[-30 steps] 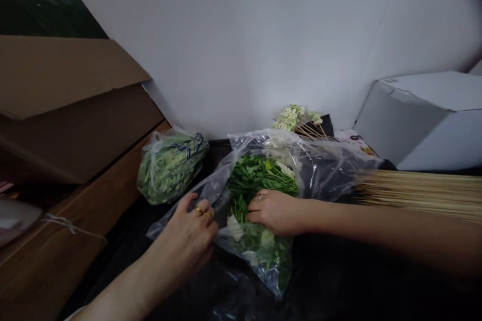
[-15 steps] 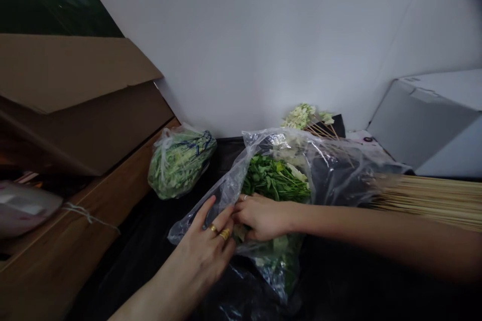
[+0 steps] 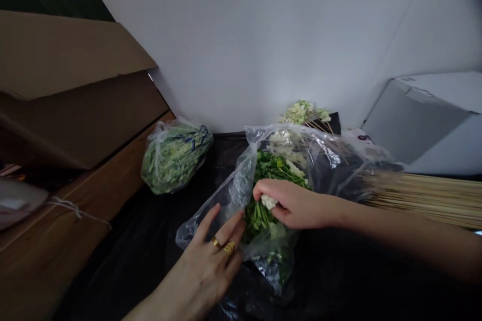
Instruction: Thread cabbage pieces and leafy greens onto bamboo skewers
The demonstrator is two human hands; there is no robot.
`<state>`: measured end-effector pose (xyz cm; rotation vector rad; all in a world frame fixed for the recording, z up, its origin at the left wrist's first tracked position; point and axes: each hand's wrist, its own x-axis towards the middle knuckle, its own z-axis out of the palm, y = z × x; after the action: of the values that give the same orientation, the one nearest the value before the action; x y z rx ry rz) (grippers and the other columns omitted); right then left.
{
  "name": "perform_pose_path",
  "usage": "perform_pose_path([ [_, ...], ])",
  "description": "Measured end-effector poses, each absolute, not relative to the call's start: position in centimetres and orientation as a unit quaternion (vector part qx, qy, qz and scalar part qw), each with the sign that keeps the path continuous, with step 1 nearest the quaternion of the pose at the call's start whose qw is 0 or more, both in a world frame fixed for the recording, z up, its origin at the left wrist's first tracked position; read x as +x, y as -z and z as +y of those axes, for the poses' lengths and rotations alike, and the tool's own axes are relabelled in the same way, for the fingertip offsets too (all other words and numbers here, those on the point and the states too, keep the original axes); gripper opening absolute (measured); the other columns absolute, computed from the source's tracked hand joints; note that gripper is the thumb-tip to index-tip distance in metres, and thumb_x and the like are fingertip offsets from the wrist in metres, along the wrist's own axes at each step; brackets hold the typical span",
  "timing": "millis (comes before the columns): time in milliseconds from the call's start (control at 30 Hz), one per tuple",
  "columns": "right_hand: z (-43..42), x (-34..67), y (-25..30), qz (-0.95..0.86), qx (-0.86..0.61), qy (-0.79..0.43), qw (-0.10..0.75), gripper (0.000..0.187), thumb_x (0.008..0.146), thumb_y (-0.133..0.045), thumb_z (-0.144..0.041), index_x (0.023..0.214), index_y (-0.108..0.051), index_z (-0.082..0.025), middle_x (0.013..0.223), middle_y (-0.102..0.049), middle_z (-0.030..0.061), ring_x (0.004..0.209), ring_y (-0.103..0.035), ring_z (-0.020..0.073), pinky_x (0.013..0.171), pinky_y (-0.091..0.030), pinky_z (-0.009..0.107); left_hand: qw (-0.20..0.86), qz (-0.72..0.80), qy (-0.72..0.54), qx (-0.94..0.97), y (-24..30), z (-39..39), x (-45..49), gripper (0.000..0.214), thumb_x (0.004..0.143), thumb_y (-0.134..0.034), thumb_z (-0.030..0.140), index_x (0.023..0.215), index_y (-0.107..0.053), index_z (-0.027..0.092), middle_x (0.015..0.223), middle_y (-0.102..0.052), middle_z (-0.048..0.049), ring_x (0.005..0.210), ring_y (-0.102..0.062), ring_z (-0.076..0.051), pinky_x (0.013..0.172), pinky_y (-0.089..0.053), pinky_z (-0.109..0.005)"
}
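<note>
Right hand: the right hand [image 3: 291, 204] curls thumb and fingers around a white vegetable piece [image 3: 268, 202], pinching it just above the leafy greens [image 3: 259, 219].
Left hand: the left hand [image 3: 206, 266], with gold rings [image 3: 229, 248], has its index finger apart from the others; fingertips touch the bag's left side, but whether they pinch plastic I cannot tell, the thumb being hidden.
Open bag: a clear plastic bag [image 3: 241, 185] lies mouth open around the greens, mid-way along the black sheet [image 3: 146, 246].
Tied bag: a knotted bag of greens [image 3: 176, 158] sits at the sheet's far left corner, beside the wooden board [image 3: 75, 225].
Skewers: bare sticks [image 3: 433, 200] lie at the sheet's right edge; skewered pale leaves [image 3: 299, 110] sit by its far edge, near the wall [image 3: 263, 35].
Boxes: a cardboard box [image 3: 68, 60] stands past the left edge, a white box [image 3: 417, 125] at the far right corner.
</note>
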<state>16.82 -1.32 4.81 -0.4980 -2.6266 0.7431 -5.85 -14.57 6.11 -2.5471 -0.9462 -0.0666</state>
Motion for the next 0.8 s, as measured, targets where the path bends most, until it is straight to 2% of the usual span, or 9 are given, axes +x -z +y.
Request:
perform_pose_path([
  [100,-1.6,17.7,-4.0,-0.962,-0.147,-0.210,0.091,0.030,0.069,-0.053,-0.005,0.094,-0.059,-0.019,0.091,-0.061,0.0035,0.084,-0.057,0.0176,0.073,-0.043,0.028,0.204,-0.341,0.019,-0.918,-5.5,-14.4,-5.3,0.016,0.094,-0.055,0.026,0.100,-0.069,0.021,0.126,-0.068,-0.0066,0.143,-0.034,-0.027,0.121,0.002,-0.057],
  [200,-2.2,17.9,-2.7,-0.981,-0.144,-0.124,0.036,0.014,0.077,-0.056,-0.010,0.085,-0.064,-0.017,0.087,-0.063,0.0058,0.079,-0.059,0.0193,0.069,-0.043,0.030,0.196,-0.362,0.025,-0.911,-5.1,-14.4,-4.4,0.032,0.095,-0.051,0.027,0.124,-0.061,0.018,0.128,-0.067,-0.0090,0.141,-0.036,-0.027,0.120,0.008,-0.055],
  [367,-4.1,18.8,-1.4,-0.988,-0.133,-0.077,0.028,0.011,0.085,-0.062,-0.022,0.093,-0.067,-0.016,0.085,-0.067,0.0061,0.079,-0.062,0.0210,0.071,-0.043,0.032,0.143,-0.302,0.000,-0.942,-3.7,-15.4,-3.3,0.031,0.095,-0.049,0.027,0.119,-0.063,0.013,0.120,-0.070,-0.0110,0.137,-0.041,-0.029,0.120,0.008,-0.057],
  [467,-5.4,19.4,-0.6,-0.986,-0.127,-0.107,0.019,0.012,0.085,-0.066,-0.027,0.091,-0.067,-0.018,0.086,-0.067,0.0052,0.077,-0.062,0.0198,0.069,-0.043,0.031,0.120,-0.291,0.022,-0.949,-3.1,-15.5,-3.2,0.028,0.092,-0.053,0.027,0.113,-0.065,0.012,0.109,-0.074,-0.0102,0.122,-0.056,-0.029,0.121,-0.003,-0.056],
  [567,-6.0,19.8,-0.1,-0.984,-0.124,-0.128,0.033,0.009,0.085,-0.062,-0.018,0.093,-0.065,-0.016,0.086,-0.066,0.0058,0.075,-0.061,0.0182,0.066,-0.043,0.030,0.054,-0.312,0.040,-0.948,-4.4,-14.6,-2.5,0.016,0.091,-0.056,0.026,0.099,-0.067,0.017,0.093,-0.075,-0.0048,0.102,-0.066,-0.024,0.117,-0.026,-0.052],
  [667,-5.5,20.0,-0.8,-0.971,-0.152,-0.175,0.064,0.010,0.086,-0.063,-0.021,0.094,-0.065,-0.016,0.088,-0.067,0.0056,0.077,-0.062,0.0176,0.068,-0.045,0.028,-0.025,-0.374,0.069,-0.925,-7.6,-12.7,-0.9,0.014,0.094,-0.054,0.028,0.095,-0.066,0.020,0.086,-0.072,-0.0012,0.086,-0.067,-0.019,0.095,-0.050,-0.041],
  [733,-4.9,20.4,-1.9,-0.958,-0.174,-0.213,0.087,0.016,0.085,-0.068,-0.028,0.096,-0.066,-0.018,0.094,-0.068,0.0051,0.085,-0.063,0.0181,0.074,-0.046,0.028,-0.057,-0.383,0.084,-0.918,-9.6,-10.9,0.3,0.020,0.097,-0.047,0.026,0.095,-0.066,0.018,0.090,-0.070,-0.0043,0.085,-0.066,-0.018,0.080,-0.055,-0.034],
  [800,-4.5,21.0,-3.0,-0.947,-0.196,-0.232,0.108,0.016,0.083,-0.071,-0.031,0.093,-0.066,-0.019,0.096,-0.067,0.0038,0.089,-0.062,0.0179,0.076,-0.046,0.027,-0.044,-0.393,0.098,-0.913,-10.7,-8.7,1.5,0.024,0.098,-0.043,0.023,0.094,-0.066,0.016,0.089,-0.069,-0.0067,0.087,-0.066,-0.019,0.077,-0.055,-0.033],
])
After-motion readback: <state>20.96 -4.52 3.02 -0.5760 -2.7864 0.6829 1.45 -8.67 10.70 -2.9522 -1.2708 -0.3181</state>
